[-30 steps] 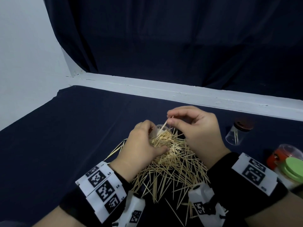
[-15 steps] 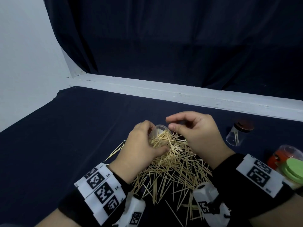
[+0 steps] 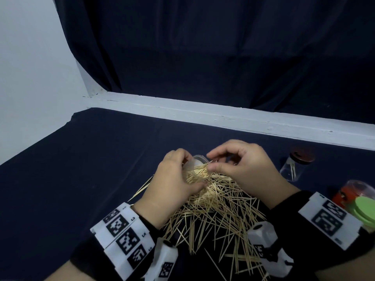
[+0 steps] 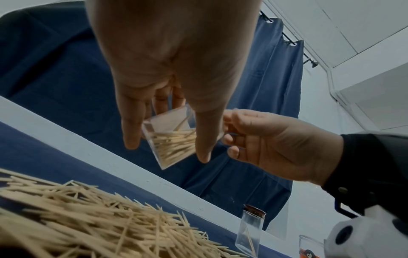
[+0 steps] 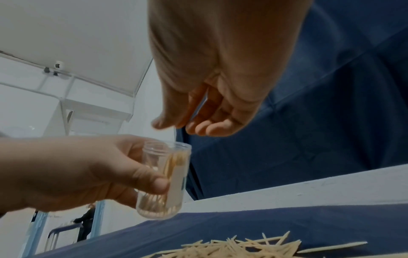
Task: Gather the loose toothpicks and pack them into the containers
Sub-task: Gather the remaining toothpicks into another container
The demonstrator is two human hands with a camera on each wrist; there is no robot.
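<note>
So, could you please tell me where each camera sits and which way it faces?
Head: worn high, looks down at the toothpick pile, both hands and wristbands.
Left wrist: looks along the left hand gripping the jar; right hand beyond.
Right wrist: looks up along the right hand at the held jar.
All three share the jar.

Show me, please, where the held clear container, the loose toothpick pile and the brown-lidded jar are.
clear container [image 5: 164, 178], right wrist view, on its side wall.
toothpick pile [image 3: 219, 207], head view, on the heap's middle.
brown-lidded jar [image 3: 292, 169], head view, on its clear body.
</note>
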